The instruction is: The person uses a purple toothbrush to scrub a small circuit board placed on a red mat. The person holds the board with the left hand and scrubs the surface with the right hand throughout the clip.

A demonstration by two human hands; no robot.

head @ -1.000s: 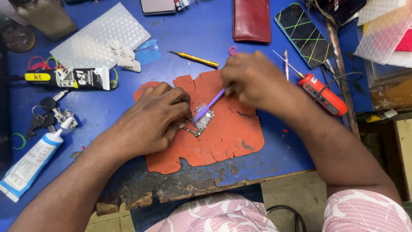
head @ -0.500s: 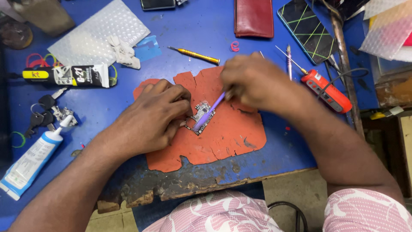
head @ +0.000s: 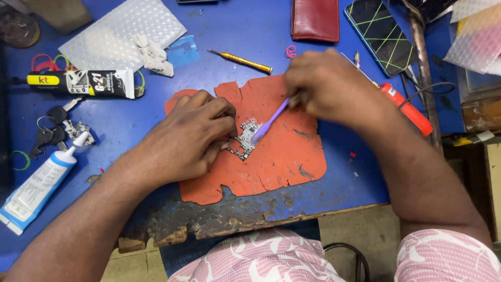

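A small circuit board (head: 245,139) lies on a worn orange mat (head: 276,162) on the blue table. My left hand (head: 190,138) presses on the board's left edge with its fingertips and holds it down. My right hand (head: 326,86) grips a purple brush (head: 270,123) by its handle; the brush slants down to the left, with its head resting on the board's upper right part.
A yellow screwdriver (head: 241,60), a dark red wallet (head: 315,20) and a phone (head: 380,34) lie behind the mat. A red tool (head: 409,110) with a cable is at the right. Two glue tubes (head: 83,83) (head: 39,183), keys (head: 49,133) and bubble wrap (head: 117,34) sit at the left.
The brush head has shifted slightly up and right across the board while my right hand moved with it. My left hand stays on the board. The camera has drifted a little.
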